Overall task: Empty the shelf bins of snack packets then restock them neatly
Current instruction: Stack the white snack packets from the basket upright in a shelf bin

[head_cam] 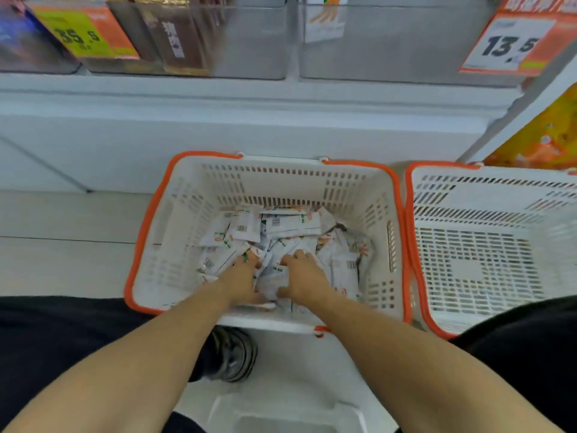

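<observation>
While both hands are down in the basket (175,195) at 6 o'clock, the left hand (242,281) and right hand (304,278) curl round a bunch of snack packets (290,226) between them. This looks like gathering for the restock. Next comes lifting the bunch to the clear shelf bin (249,42) at 12 o'clock. The packets lie jumbled, their long axes pointing every way.

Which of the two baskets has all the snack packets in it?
The left basket, the one both hands reach into, holds the packets. The right basket beside it looks empty.
</observation>
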{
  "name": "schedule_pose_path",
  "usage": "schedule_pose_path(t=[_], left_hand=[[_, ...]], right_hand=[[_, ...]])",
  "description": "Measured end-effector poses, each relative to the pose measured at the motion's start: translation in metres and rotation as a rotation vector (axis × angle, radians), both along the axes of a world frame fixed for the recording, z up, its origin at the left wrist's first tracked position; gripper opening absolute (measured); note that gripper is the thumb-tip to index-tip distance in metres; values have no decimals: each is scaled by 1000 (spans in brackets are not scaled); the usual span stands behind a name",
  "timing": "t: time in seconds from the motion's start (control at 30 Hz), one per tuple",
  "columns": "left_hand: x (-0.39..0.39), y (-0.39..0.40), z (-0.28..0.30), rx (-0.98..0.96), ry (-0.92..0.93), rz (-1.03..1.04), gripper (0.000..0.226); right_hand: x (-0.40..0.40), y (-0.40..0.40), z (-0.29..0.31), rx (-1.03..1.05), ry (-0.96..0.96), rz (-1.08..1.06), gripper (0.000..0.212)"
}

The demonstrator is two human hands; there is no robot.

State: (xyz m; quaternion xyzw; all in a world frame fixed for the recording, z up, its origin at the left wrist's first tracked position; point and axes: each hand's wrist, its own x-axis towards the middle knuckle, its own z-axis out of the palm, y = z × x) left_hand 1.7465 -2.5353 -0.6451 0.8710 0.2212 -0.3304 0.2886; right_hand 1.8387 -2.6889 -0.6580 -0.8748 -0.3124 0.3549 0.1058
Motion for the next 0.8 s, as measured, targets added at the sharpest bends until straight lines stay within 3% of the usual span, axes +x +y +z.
schedule_pose_path(t=[0.07,0.13,0.27,0.33,0.47,0.57,0.67,0.8], left_hand=[[1,3,8,-37,26,-34,106],[1,6,14,-81,35,-64,94],[-6,6,14,22,46,-191,34],[-8,7,11,27,5,-156,14],[4,19,21,-136,-97,259,20],[19,28,33,-397,-111,655,18],[29,23,46,-650,-165,914,15],[38,12,56,-912,-264,1068,24]], right_hand=[[7,0,0,24,59,-78,64],[19,1,7,24,134,-157,58],[48,1,33,-10,220,-219,55],[64,0,46,0,206,-274,52],[87,-4,70,206,270,-483,41],[89,-2,87,393,259,-570,24],[76,3,97,584,345,-628,14],[48,9,93,611,278,-386,26]])
